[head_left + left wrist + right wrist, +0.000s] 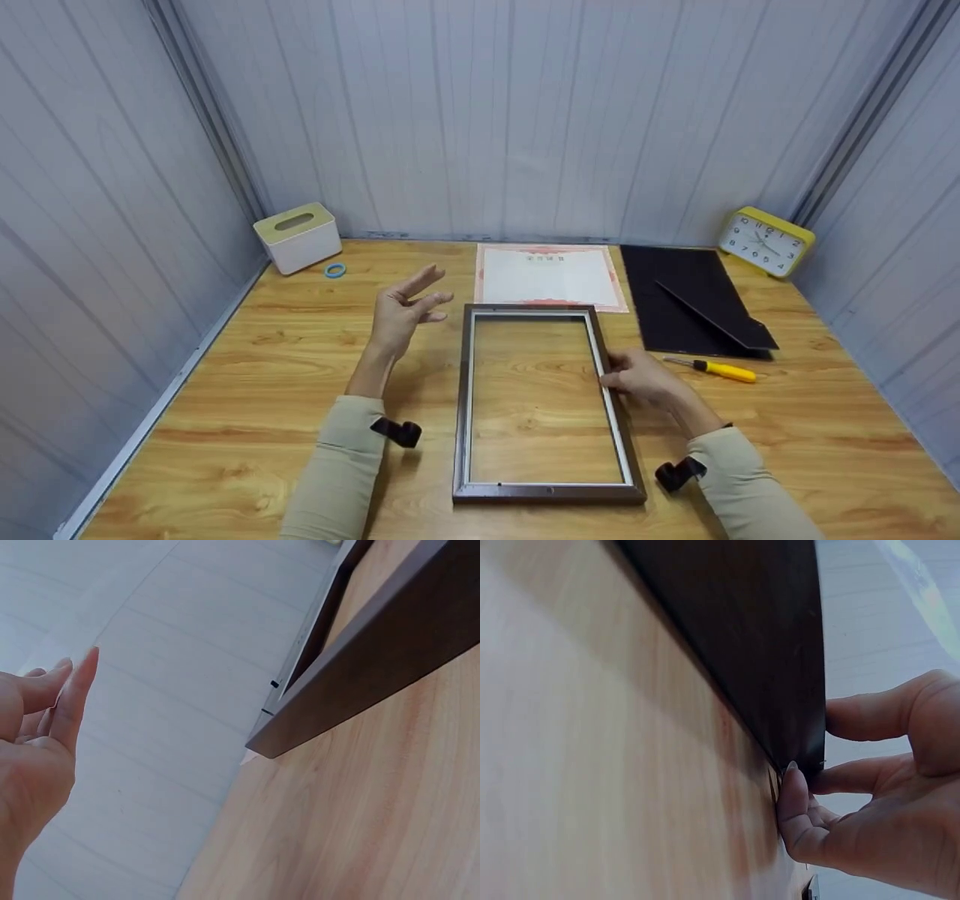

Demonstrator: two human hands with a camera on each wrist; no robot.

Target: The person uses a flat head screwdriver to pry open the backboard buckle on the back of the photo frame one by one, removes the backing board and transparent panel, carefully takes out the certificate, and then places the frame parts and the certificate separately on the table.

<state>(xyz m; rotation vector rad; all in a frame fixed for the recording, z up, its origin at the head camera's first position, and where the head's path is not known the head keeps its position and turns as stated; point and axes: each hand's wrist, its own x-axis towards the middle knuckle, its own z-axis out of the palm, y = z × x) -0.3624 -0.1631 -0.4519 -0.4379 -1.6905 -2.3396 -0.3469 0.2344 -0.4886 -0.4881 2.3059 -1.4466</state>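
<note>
A picture frame with a dark brown border and silvery inner edge lies on the table before me. My right hand grips its right side, thumb over the border; in the right wrist view the fingertips meet the dark outer side low down by the tabletop. My left hand is raised left of the frame's upper corner. In the left wrist view its thumb and fingers pinch a see-through sheet, whose faint edge runs up from the fingertips. Most of this sheet cannot be made out in the head view.
Behind the frame lies a red-bordered certificate. To the right are a black backing board with a folded stand, a yellow-handled screwdriver and a yellow clock. A tissue box and a blue ring sit back left.
</note>
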